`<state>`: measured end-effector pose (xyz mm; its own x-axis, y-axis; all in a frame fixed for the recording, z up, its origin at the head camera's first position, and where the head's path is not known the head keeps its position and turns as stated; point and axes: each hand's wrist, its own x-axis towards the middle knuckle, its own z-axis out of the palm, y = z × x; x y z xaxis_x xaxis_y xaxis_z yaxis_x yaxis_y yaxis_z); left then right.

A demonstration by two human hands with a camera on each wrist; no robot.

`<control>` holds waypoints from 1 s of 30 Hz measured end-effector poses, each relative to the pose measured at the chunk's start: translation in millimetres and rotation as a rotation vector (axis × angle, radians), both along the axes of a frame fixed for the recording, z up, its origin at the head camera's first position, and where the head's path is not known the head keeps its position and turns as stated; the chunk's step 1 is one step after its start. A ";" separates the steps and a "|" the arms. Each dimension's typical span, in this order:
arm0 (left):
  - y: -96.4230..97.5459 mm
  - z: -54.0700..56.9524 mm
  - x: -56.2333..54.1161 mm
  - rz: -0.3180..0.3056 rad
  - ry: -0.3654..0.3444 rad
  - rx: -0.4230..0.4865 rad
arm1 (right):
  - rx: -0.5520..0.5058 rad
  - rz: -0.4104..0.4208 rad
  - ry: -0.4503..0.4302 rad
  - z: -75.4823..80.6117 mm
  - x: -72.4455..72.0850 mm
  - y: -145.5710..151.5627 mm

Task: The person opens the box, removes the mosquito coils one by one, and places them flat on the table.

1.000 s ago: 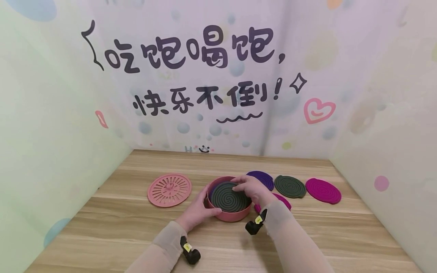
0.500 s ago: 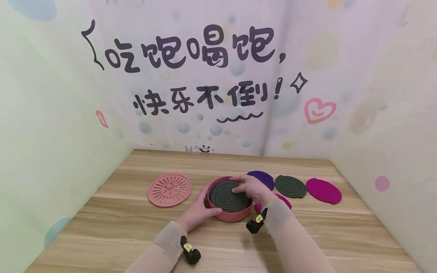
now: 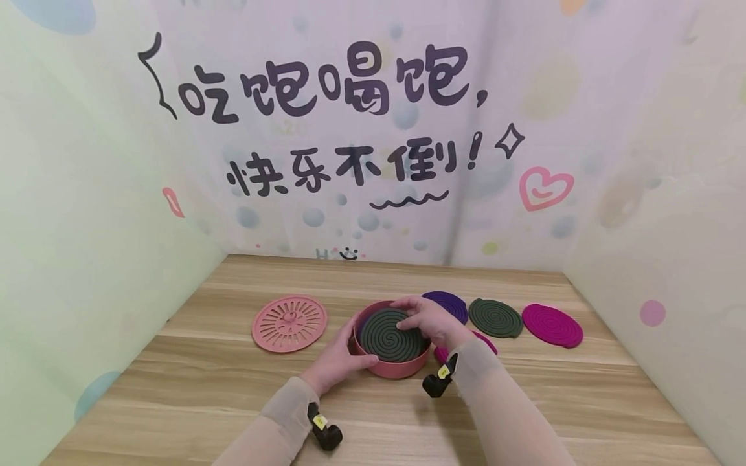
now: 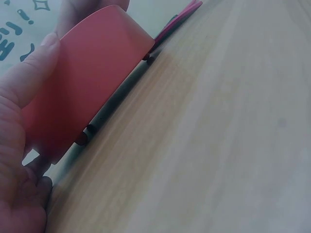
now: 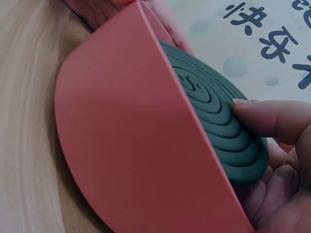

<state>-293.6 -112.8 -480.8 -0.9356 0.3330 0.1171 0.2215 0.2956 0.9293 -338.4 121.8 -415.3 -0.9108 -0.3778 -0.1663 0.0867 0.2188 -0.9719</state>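
A green spiral mosquito coil (image 3: 389, 340) lies tilted in the mouth of a round pink tin (image 3: 395, 370), its edge standing above the rim in the right wrist view. My right hand (image 3: 431, 321) pinches that coil's edge, thumb on top and fingers beneath. On the other side, my left hand (image 3: 337, 364) holds the tin, its thumb across the outer wall in the left wrist view. Something purple-blue (image 3: 362, 321) shows in the tin beneath the green coil, mostly hidden. A pink slotted lid (image 3: 289, 323) with a small knob lies flat to the left.
To the right on the wooden table (image 3: 373, 427) lie a purple coil (image 3: 447, 306), another green coil (image 3: 495, 318) and a magenta coil (image 3: 552, 325). One more magenta coil (image 3: 486, 344) is partly hidden by my right wrist. A printed curtain (image 3: 350, 226) stands behind.
Almost nothing differs. My right hand has shifted very slightly, with the green coil tipped up a touch; the left hand and tin stay put.
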 end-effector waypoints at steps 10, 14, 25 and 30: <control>-0.1 0.4 0.6 0.019 -0.013 -0.026 | -0.025 -0.023 -0.005 -2.2 -2.1 -1.1; -0.4 0.6 0.9 0.024 -0.022 -0.033 | -0.033 -0.043 -0.012 -3.0 -2.9 -1.2; -0.1 1.1 1.1 0.024 -0.032 -0.031 | -0.124 -0.128 -0.032 -0.7 -2.5 3.3; -0.6 -1.2 -0.4 0.019 -0.018 -0.027 | -0.227 -0.119 -0.044 0.6 -3.3 9.0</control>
<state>-294.0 -113.5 -481.9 -0.9436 0.3180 0.0919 0.1993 0.3242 0.9248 -341.7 130.7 -414.8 -0.9450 -0.3001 -0.1298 0.1418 -0.0187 -0.9897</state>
